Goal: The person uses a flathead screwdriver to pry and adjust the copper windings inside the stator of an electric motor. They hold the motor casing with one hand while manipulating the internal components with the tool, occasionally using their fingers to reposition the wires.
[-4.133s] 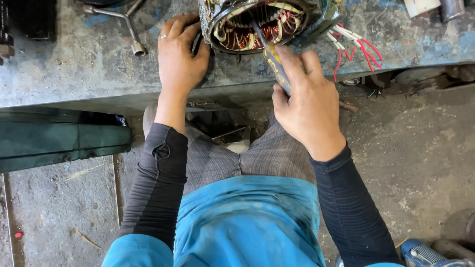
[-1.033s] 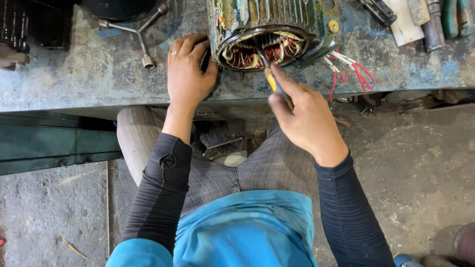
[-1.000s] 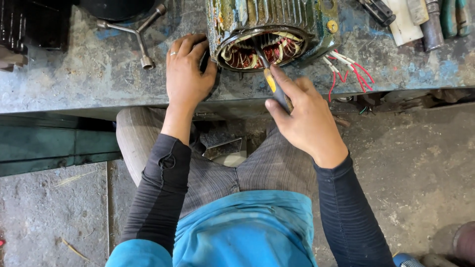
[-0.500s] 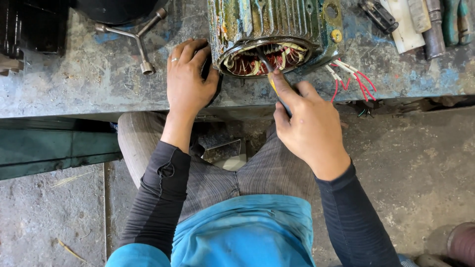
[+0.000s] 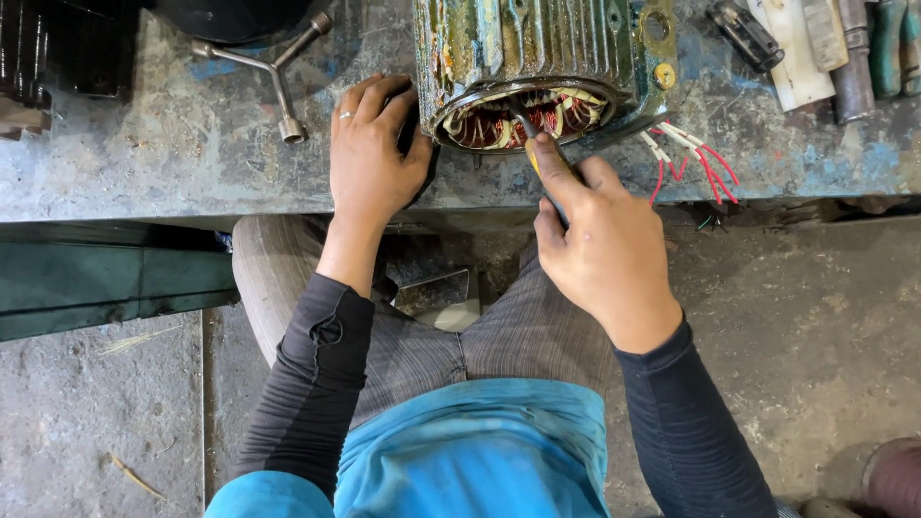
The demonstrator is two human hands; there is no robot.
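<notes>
- Seen from above, a seated person in a blue top with dark long sleeves works at the near edge of a worn grey bench [image 5: 144,163].
- A green, finned electric motor housing [image 5: 537,48] lies on the bench, its open end facing the person. Copper windings [image 5: 566,113] with pale and red insulation show inside the opening.
- The left hand [image 5: 374,153] rests flat on the bench, just left of the housing, with its fingers [image 5: 384,96] spread and released; the fingertips touch the housing's rim. There is a ring on one finger.
- The right hand [image 5: 600,240] is clenched around a slim tool [image 5: 526,129] with a yellowish handle. Its index finger lies along the shaft, and the dark metal tip reaches into the windings at the lower edge of the opening.
- Red and white wire leads [image 5: 696,158] trail out of the housing to the right, across the bench surface.
- A three-armed socket wrench [image 5: 273,72] lies on the bench to the left of the left hand, well clear of it.
- Several hand tools [image 5: 825,48] lie at the bench's far right corner.
- Below the bench, the person's grey trousers and a stained concrete floor [image 5: 815,317] are visible.
</notes>
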